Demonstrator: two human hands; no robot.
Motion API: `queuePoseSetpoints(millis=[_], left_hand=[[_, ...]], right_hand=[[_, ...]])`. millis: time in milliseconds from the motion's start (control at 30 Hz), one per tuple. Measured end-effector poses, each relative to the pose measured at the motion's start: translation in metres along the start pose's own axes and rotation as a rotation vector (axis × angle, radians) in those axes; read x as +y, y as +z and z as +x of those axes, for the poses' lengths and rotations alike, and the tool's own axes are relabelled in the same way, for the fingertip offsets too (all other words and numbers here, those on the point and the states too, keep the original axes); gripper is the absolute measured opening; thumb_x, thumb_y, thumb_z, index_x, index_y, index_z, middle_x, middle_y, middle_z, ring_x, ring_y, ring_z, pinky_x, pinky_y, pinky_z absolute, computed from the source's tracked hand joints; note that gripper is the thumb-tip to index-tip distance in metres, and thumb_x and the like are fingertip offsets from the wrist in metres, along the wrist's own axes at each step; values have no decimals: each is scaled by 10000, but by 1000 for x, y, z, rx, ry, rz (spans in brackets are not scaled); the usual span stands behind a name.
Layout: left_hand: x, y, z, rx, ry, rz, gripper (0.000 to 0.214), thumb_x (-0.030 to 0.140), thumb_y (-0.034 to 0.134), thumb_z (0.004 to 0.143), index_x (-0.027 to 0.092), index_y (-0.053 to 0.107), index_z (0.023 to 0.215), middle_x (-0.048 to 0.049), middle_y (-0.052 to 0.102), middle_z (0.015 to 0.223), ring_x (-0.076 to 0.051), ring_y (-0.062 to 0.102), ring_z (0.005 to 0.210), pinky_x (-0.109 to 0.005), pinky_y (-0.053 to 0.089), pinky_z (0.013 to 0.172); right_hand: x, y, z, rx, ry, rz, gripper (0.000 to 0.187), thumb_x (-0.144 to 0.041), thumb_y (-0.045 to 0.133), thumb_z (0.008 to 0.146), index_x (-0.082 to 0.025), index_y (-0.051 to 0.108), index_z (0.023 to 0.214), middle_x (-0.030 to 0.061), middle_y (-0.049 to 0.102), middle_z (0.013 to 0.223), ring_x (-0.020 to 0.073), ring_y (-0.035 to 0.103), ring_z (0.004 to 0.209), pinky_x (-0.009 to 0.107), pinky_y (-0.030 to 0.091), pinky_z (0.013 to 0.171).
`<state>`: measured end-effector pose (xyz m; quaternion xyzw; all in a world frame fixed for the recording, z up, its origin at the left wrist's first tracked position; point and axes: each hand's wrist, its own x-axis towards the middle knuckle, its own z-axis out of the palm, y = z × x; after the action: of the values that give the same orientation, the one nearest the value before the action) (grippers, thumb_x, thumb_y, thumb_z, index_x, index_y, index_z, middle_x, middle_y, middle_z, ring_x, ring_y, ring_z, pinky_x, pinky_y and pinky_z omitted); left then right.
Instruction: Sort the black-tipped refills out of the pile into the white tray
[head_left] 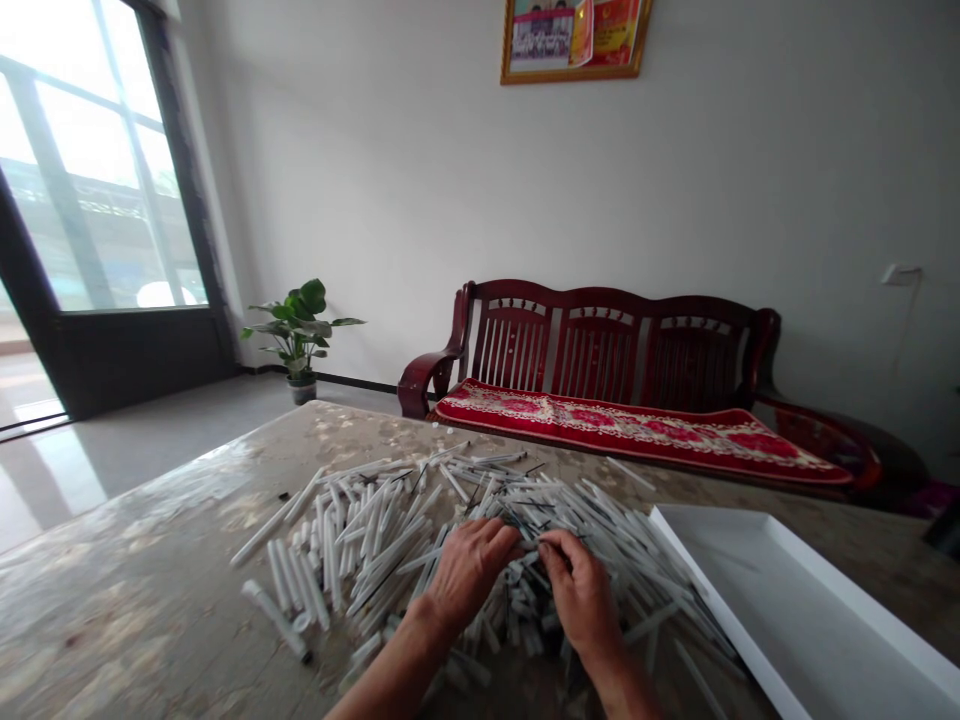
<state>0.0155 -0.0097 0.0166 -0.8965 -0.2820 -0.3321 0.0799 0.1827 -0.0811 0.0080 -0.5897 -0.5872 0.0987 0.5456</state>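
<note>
A big heap of white pen barrels and thin dark refills (pixel 420 530) lies spread over the table. My left hand (pixel 469 570) rests on the heap with its fingers curled and pinched at the tips. My right hand (pixel 581 590) sits right beside it, also pinched, its fingertips meeting those of the left hand over a small pen part. What exactly sits between the fingertips is too small to make out.
The marbled table (pixel 135 600) reaches toward me. A shallow white tray (pixel 795 610) lies at the right. Behind the table stand a dark red wooden bench with a red cushion (pixel 637 400), a potted plant (pixel 300 335) and a glass door (pixel 90 200).
</note>
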Motion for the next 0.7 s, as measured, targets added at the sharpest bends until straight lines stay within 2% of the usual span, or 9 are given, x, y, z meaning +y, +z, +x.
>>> queuePoseSetpoints(millis=[100, 167, 267, 367, 433, 500, 567, 633, 700], left_hand=[[2, -1, 0, -3, -10, -14, 246, 366, 522, 982, 216, 645, 831, -2, 659, 699, -164, 609, 629, -270, 367, 577], [3, -2, 0, 11, -20, -18, 249, 352, 509, 990, 215, 644, 831, -2, 660, 697, -161, 607, 624, -267, 364, 573], [4, -1, -1, 24, -22, -15, 250, 348, 508, 991, 217, 645, 829, -4, 659, 692, -160, 605, 624, -264, 366, 571], [4, 1, -1, 11, -16, -20, 248, 359, 520, 985, 224, 646, 820, 0, 664, 695, -159, 609, 622, -261, 368, 566], [4, 2, -1, 11, -31, -30, 250, 359, 516, 988, 225, 645, 820, 2, 669, 697, -155, 614, 619, -257, 370, 562], [3, 2, -2, 29, -53, -35, 254, 347, 503, 995, 223, 642, 822, 5, 672, 697, -150, 620, 619, -252, 374, 564], [3, 2, -2, 58, -63, -30, 251, 335, 503, 996, 220, 636, 818, 8, 672, 695, -149, 623, 619, -252, 376, 565], [4, 1, -2, 74, -53, -22, 235, 331, 518, 990, 219, 633, 818, 11, 671, 695, -151, 622, 616, -255, 377, 563], [5, 1, -2, 75, -34, -13, 227, 333, 536, 982, 220, 629, 808, 15, 666, 688, -151, 617, 608, -259, 375, 558]], right_hand=[[-2, -3, 2, 12, 3, 80, 245, -414, 579, 873, -218, 724, 905, 49, 757, 853, 210, 699, 786, 261, 536, 728], [-2, -3, 1, 12, 58, 128, 283, -456, 587, 874, -210, 717, 926, 54, 758, 863, 213, 702, 772, 267, 544, 709], [-2, -1, 0, -19, 139, 115, 362, -530, 534, 909, -209, 680, 831, 11, 688, 670, 180, 638, 604, 243, 501, 574], [-1, -1, 0, -27, 129, 31, 396, -528, 524, 917, -216, 635, 700, -26, 577, 523, 155, 551, 505, 228, 432, 501], [0, -1, 1, -4, 92, 36, 351, -502, 554, 898, -215, 672, 735, -4, 640, 593, 167, 599, 568, 234, 471, 557], [0, -1, 2, 14, 63, 88, 309, -489, 586, 872, -214, 723, 840, 40, 732, 776, 202, 678, 732, 256, 527, 677], [1, -1, 3, 18, 72, 138, 335, -500, 595, 862, -213, 739, 959, 68, 757, 932, 225, 701, 845, 281, 548, 749], [2, -1, 1, 4, 123, 145, 368, -527, 560, 886, -212, 729, 971, 57, 748, 865, 216, 693, 763, 277, 548, 678], [3, -1, 0, -4, 160, 102, 386, -549, 523, 906, -214, 709, 859, 17, 683, 666, 189, 632, 601, 259, 504, 563]])
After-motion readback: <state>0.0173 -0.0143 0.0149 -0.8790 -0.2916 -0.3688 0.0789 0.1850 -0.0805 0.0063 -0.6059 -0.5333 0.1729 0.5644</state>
